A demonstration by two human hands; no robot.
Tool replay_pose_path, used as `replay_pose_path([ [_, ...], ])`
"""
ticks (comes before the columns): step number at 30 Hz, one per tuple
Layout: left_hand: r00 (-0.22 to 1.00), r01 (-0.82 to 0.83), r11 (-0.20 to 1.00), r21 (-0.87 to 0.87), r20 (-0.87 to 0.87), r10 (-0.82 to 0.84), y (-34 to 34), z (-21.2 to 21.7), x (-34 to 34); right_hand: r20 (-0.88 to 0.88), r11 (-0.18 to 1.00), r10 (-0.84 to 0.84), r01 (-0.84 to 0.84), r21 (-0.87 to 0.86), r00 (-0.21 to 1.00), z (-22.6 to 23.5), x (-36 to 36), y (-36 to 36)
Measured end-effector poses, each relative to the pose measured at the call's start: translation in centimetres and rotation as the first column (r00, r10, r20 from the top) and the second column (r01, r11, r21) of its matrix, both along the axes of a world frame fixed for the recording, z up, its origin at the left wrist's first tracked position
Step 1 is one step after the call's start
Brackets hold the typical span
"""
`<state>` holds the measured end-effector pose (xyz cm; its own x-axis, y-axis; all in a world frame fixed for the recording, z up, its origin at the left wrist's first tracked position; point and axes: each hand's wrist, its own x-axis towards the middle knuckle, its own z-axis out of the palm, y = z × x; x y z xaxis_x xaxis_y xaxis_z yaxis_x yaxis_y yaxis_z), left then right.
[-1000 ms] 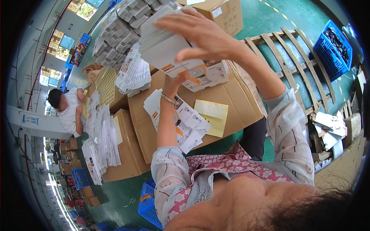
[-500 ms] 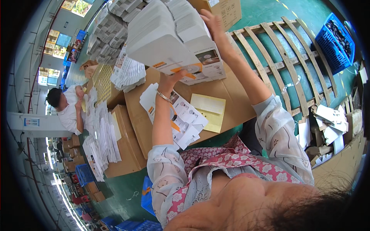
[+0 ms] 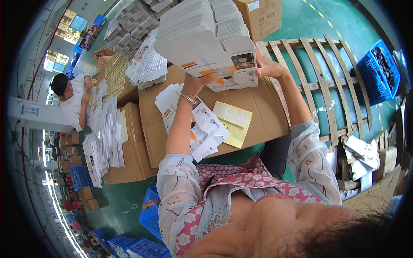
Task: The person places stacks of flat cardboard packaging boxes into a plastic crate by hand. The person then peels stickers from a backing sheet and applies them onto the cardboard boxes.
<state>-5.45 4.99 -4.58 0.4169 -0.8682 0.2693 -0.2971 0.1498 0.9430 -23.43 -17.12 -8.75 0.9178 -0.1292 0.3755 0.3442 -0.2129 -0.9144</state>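
A thick stack of flat printed white cartons [image 3: 189,51] stands on edge on a large brown cardboard box [image 3: 266,116]. My left hand [image 3: 198,82] grips the stack's lower left, its thumb across the orange-printed front carton and its other fingers hidden. At the stack's right edge, my right hand [image 3: 272,68] is closed on the cartons, thumb toward me and fingers partly out of sight behind. Under my left forearm lie several loose flat cartons [image 3: 208,124], overlapping. A yellow sheet with a paler slip on it [image 3: 234,131] rests beside them.
More carton bundles [image 3: 146,64] and a tall pile [image 3: 133,26] stand beyond to the left. A co-worker in white [image 3: 73,101] sits by further cartons [image 3: 109,137]. To the right are a wooden pallet [image 3: 320,73], a blue crate [image 3: 378,73] and scrap card [image 3: 361,155].
My right hand has come down from the far top of the stack to its near right edge. My left hand keeps its hold. The whole view has shifted slightly.
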Motion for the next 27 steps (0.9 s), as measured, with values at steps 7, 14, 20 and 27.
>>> replay_pose_path([
  [7, 0.998, 0.050, 0.996, -0.079, -0.046, -0.053, -0.6, 0.4, -0.9, -0.004, 0.994, -0.052, 0.052, 0.099, 0.999, 2.6, -1.9, 1.6],
  [14, 0.983, 0.085, 0.962, -0.259, -0.133, -0.123, 4.8, 6.5, -4.1, -0.066, 0.939, -0.341, 0.337, -0.062, 0.938, 5.0, -2.6, 6.8],
  [20, 0.951, -0.222, 0.865, -0.451, -0.297, 0.090, 18.0, 7.4, -8.4, 0.145, 0.845, -0.109, 0.168, -0.508, 0.983, 12.0, -3.6, 15.1],
  [27, 0.593, -0.688, 0.673, -0.271, -0.745, 0.306, 43.1, -1.1, -12.2, -0.214, 0.891, 0.323, -0.372, -0.261, 0.922, 10.0, 2.7, 39.8],
])
